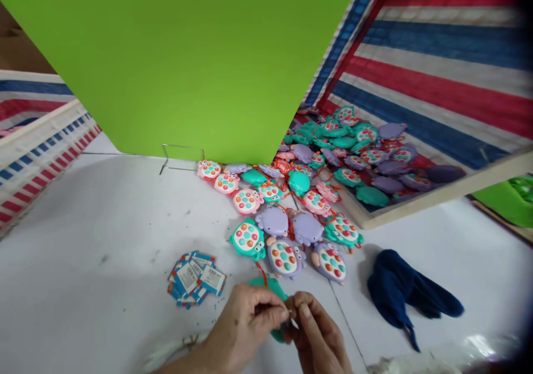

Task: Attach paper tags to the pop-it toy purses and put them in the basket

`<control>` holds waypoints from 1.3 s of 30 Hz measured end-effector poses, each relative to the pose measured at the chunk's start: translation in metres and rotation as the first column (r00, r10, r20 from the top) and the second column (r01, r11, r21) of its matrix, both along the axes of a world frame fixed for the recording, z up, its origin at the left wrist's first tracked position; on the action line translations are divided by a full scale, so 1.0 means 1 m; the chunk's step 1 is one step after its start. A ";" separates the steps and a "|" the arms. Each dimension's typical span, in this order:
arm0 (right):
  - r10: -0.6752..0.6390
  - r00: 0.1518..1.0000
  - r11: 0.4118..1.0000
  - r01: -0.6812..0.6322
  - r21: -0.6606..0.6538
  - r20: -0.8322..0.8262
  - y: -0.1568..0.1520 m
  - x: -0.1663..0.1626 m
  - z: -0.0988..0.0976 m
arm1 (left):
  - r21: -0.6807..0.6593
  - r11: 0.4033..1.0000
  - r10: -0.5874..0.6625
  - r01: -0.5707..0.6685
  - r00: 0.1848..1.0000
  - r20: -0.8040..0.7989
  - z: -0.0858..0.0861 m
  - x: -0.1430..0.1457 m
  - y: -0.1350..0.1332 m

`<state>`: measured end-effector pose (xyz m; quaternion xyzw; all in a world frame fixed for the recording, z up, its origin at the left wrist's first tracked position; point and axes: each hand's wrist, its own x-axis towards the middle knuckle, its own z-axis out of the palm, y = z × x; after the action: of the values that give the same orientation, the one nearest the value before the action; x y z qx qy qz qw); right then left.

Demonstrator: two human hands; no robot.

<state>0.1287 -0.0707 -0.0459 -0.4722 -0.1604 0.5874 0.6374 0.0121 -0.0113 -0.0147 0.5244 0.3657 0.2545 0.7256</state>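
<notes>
While teal turtle toy (270, 288) is partly hidden behind hands, small item (290, 313), too small to identify, is pinched between nearly closed left hand (244, 327) and right hand (316, 332); orange cord (260, 272) is trailed from toy.

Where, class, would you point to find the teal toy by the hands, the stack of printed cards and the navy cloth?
Teal turtle-shaped toy (270, 287): head view, on its upper edge above the hands.
Stack of printed cards (196, 279): head view, on the middle of the stack.
Navy cloth (406, 293): head view, on the middle of the bunched fabric.
</notes>
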 end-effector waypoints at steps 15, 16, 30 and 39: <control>0.008 0.994 1.000 -0.004 -0.030 0.113 -0.001 -0.003 -0.015 | -0.088 0.996 0.026 -0.023 0.999 0.035 -0.008 0.001 0.000; 0.012 0.991 0.999 -0.008 -0.037 0.130 -0.001 -0.003 -0.016 | -0.101 0.995 0.028 -0.024 0.999 0.037 -0.008 0.001 0.000; -0.094 0.957 0.990 0.119 -0.075 0.275 -0.003 -0.009 -0.016 | -0.083 0.996 0.038 -0.040 0.999 -0.025 -0.009 0.000 0.001; -0.059 0.902 0.989 0.110 -0.095 0.427 -0.004 -0.007 -0.013 | 0.021 1.000 0.008 -0.005 0.992 -0.125 -0.012 -0.004 0.002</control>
<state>0.1221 -0.0744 -0.0587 -0.6313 -0.2395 0.4511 0.5836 0.0080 -0.0095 -0.0267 0.5455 0.4096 0.2273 0.6950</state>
